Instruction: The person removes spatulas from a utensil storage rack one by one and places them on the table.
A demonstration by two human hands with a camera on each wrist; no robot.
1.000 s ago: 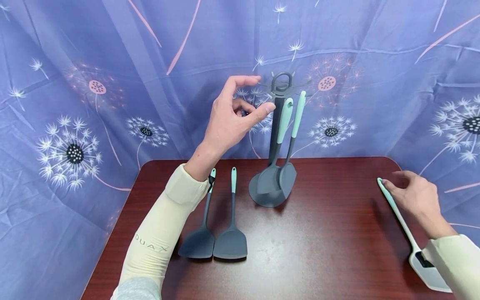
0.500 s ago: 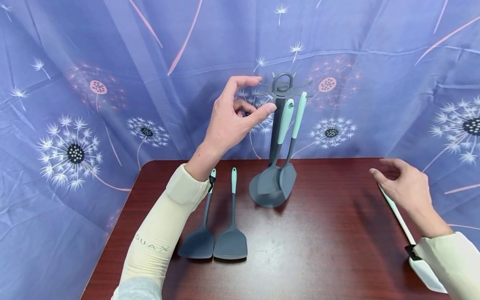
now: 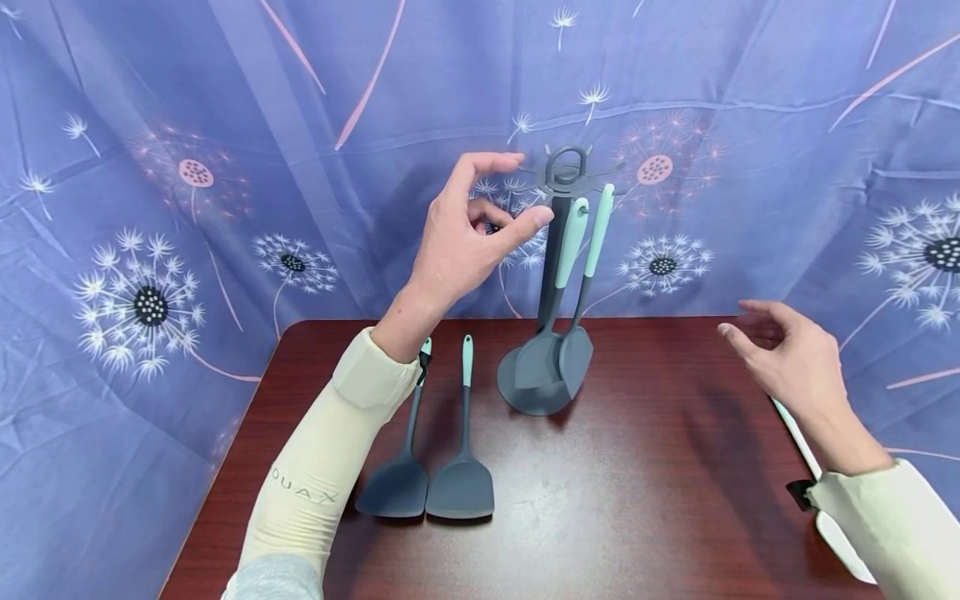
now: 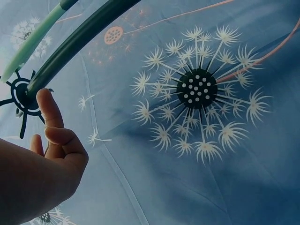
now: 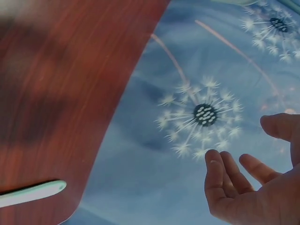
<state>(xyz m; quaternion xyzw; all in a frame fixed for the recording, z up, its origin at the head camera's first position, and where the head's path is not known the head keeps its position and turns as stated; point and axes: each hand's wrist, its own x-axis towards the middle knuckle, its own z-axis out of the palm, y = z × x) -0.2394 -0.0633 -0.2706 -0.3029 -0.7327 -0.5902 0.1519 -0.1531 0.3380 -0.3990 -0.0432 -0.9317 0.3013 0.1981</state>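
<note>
A dark grey utensil stand point(image 3: 551, 258) with a hooked ring top rises from a round base. Two mint-handled utensils hang on it: a flat-headed one point(image 3: 572, 242) and one with a tilted head point(image 3: 576, 358). Beside the ring, my left hand point(image 3: 457, 233) keeps thumb and index finger apart, holding nothing; the left wrist view shows the stand's pole point(image 4: 75, 51) beyond a fingertip. My right hand point(image 3: 798, 362) is in the air over the table's right side, fingers loosely bent and nothing in them. Below it lies a mint-handled spatula point(image 3: 795, 433), partly hidden by the forearm.
Two grey turners with mint handles lie at the table's left, one point(image 3: 396, 487) partly behind the left wrist, the other point(image 3: 461, 487) beside it. The red-brown table point(image 3: 637, 500) meets a blue dandelion-print curtain point(image 3: 712, 208) at the back.
My right hand has lifted away from the spatula's handle and moved left and toward the back. The left hand, the stand and the turners stay where they were.
</note>
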